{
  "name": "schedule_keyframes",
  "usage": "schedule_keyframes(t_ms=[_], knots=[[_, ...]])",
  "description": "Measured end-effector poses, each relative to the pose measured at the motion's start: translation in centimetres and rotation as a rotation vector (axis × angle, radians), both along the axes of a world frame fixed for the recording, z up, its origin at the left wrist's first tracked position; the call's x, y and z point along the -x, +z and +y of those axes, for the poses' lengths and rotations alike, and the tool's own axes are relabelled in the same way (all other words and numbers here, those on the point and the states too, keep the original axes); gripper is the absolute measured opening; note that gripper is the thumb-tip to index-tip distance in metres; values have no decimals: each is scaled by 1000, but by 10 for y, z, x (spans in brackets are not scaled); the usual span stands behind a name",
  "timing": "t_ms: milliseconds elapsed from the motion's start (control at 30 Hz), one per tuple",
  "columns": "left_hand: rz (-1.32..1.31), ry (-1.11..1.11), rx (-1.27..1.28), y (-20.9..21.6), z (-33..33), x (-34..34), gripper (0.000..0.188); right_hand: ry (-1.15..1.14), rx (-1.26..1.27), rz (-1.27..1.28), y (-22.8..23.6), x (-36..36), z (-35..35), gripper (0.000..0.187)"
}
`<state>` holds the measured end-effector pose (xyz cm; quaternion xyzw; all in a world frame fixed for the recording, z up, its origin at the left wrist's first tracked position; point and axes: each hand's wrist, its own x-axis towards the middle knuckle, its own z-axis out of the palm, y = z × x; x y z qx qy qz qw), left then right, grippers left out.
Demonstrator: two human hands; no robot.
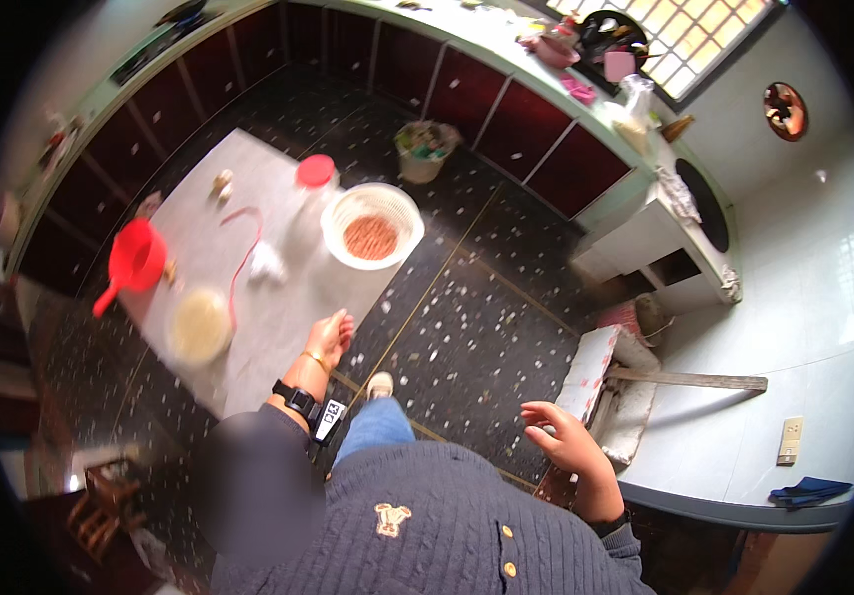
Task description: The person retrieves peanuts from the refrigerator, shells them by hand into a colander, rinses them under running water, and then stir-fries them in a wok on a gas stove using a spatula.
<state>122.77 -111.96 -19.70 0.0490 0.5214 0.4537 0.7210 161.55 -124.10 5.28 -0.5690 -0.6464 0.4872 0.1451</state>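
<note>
My left hand [331, 337] is over the near right edge of a pale table [293, 382], its fingers loosely curled and slightly blurred; nothing shows in it. Beyond it on the table stands a white strainer basket [402, 203] with reddish-brown nuts or beans [370, 238] inside. Beside the basket is a clear jar with a red lid [316, 171]. To the left lie a white crumpled bag [267, 263], a thin red cord [238, 283] and a round tub of pale contents [200, 325]. My right hand [566, 441] hangs over the floor with thumb and fingers apart, holding nothing.
A red dipper [136, 256] sits at the table's left edge. A filled waste bin [421, 164] stands by dark red cabinets [476, 104]. To the right, a wooden plank [689, 380] sticks out from a white block structure [630, 407], near a tiled ledge with a blue cloth [809, 491].
</note>
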Motion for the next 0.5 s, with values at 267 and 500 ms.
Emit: schedule_keyframes(t_ms=[267,500], knots=[[-60,230,199,-115,162,-27,34,-721,246,471,-52,-108,121,26],[-249,102,306,-72,209,-31,36,-794,543,139,-144,-211,273,27]])
